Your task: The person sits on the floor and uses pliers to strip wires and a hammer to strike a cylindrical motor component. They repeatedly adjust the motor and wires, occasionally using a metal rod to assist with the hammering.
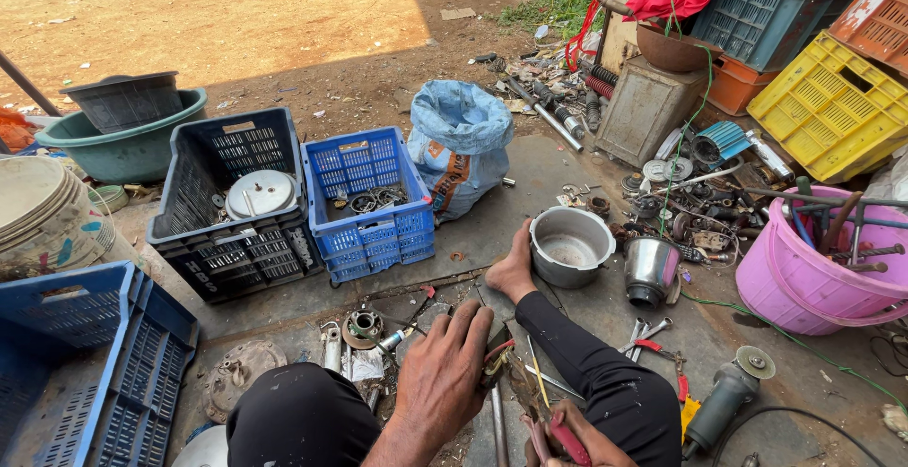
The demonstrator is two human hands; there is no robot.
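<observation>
This is an open-air repair workshop set up on the ground, half on a concrete slab [530, 183] and half on bare dirt. Plastic crates [369, 198] hold metal lids and rings, while a scatter of small machine parts [681, 207], pliers [653, 339] and an angle grinder [728, 396] lies about. A pink tub [804, 278] full of tools and stacked crates [832, 98] add to the scrap-and-repair look.
</observation>
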